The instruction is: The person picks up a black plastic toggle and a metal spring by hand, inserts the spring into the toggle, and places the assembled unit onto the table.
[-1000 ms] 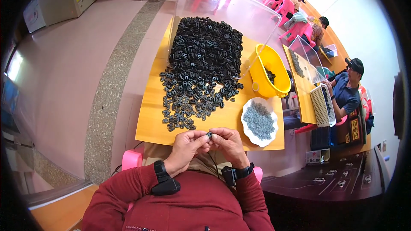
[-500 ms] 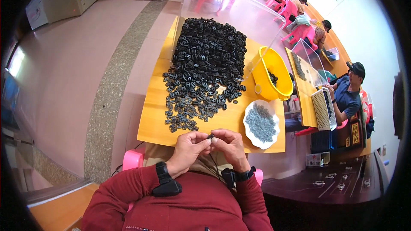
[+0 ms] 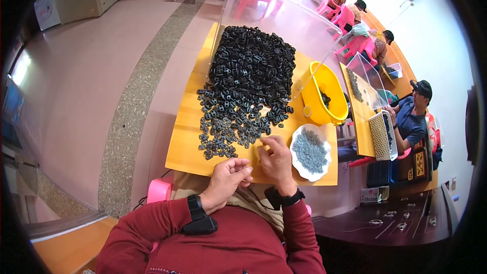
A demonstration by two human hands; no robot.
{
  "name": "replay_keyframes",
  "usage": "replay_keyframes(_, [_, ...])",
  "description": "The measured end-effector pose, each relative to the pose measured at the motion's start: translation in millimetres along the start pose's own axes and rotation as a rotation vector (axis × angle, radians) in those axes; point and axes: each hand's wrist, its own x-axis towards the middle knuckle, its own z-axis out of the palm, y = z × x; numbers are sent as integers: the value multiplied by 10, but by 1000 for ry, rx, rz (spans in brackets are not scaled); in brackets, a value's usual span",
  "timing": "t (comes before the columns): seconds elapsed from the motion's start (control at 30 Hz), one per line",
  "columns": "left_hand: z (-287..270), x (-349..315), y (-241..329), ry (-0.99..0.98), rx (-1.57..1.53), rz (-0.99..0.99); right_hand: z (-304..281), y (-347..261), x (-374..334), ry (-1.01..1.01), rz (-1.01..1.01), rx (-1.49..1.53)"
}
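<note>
My left hand (image 3: 229,178) is at the table's near edge, thumb pressed against the fingers. Anything in that pinch is hidden. Over the table, my right hand (image 3: 277,161) has bent fingers held apart, with nothing visible between them. It is between the loose small black two-holed plastic pieces (image 3: 228,128) and a white scalloped dish (image 3: 325,164) of small grey parts (image 3: 309,148). Behind the loose pieces, a large heap of the same black pieces (image 3: 251,66) spills from a clear plastic bin (image 3: 284,7) lying on its side.
A yellow tub (image 3: 317,106) with some dark pieces stands right of the heap on the wooden table (image 3: 185,144). Farther right, a person (image 3: 413,114) sits at another table beside a white perforated basket (image 3: 381,134). Other people and pink chairs (image 3: 357,45) line the wall.
My two hands were together around a small black piece. My right hand has moved away, forward and right over the table; my left hand has stayed near its place.
</note>
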Motion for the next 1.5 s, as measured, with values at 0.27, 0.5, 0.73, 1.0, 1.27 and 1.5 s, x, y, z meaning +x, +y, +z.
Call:
replay_keyframes(0.27, [26, -30, 21, 52, -15, 26, -29, -220, -38, -232, -161, -299])
replay_keyframes(0.5, [10, -39, 27, 66, -32, 48, -183, -211, -293, -243, -334, -403])
replay_keyframes(0.73, [8, -43, 17, 61, -11, 51, -313, -279, -622, -219, -452, -451])
replay_keyframes(1.0, [37, -48, 28, 47, 39, 31, -221, -98, -781, -163, -507, -386])
replay_keyframes(1.27, [11, -14, -29, -68, 90, 42, -170, -178, -685, -25, -213, 70])
replay_keyframes(1.5, [16, -69, 54, -214, -42, -171, -267, -227, -649, -189, 189, 608])
